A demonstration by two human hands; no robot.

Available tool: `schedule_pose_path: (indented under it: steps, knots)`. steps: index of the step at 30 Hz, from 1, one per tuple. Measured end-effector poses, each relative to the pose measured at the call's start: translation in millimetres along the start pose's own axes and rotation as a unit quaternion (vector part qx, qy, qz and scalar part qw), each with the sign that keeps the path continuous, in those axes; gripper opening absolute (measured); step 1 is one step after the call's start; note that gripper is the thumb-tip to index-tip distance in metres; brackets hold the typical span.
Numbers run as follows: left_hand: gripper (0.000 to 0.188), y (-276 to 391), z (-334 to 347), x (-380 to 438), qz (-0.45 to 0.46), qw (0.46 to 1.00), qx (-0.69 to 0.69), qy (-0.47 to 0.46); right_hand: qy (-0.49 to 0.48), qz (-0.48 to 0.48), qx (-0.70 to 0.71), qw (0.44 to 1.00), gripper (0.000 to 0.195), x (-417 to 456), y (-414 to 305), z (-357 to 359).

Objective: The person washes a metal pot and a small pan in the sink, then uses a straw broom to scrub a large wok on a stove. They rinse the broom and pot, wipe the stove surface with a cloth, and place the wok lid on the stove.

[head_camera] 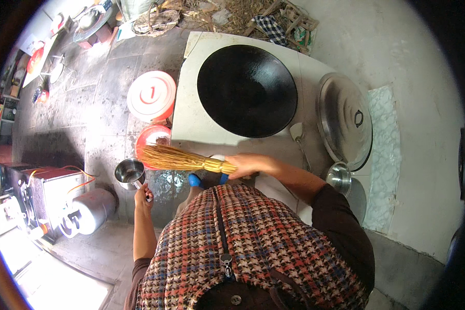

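Note:
My left hand (pixel 144 195) grips the handle of a metal ladle or small pan (pixel 130 174), held out at the left. Closed on the bound end of a straw whisk broom (pixel 178 158) is my right hand (pixel 248 164). The bristles point left, over the near edge of a red basin (pixel 147 135). A large dark wok (pixel 248 91) is set in the pale stove top (pixel 188 116) ahead, its inside looking wet. Right of the wok, a spatula (pixel 296 131) lies on the surface. Further right rests a big round metal lid (pixel 345 120).
A lidded red bucket (pixel 152 95) stands beside the stove's left edge. At the lower left is a grey gas cylinder (pixel 93 211). A metal bowl (pixel 339 178) sits near the big lid. Dry brushwood (pixel 232 15) and a wicker basket (pixel 157 21) lie beyond the stove.

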State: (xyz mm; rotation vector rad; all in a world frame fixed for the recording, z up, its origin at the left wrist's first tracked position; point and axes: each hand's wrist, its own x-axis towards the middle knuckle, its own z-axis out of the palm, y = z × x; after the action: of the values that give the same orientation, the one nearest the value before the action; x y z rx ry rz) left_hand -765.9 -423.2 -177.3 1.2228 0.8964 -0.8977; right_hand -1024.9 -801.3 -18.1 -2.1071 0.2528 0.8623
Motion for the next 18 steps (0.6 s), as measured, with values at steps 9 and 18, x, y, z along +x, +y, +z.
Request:
schedule_pose_path:
  steps: [9, 18]
  knots:
    - [0.018, -30, 9, 8, -0.004, 1.000, 0.003, 0.006, 0.323, -0.013, -0.186, 0.928, 0.046, -113, 162, -87]
    - [0.017, -47, 12, -33, 0.008, 0.998, 0.038, 0.047, 0.351, 0.316, -0.324, 0.820, 0.029, -94, 279, -212]
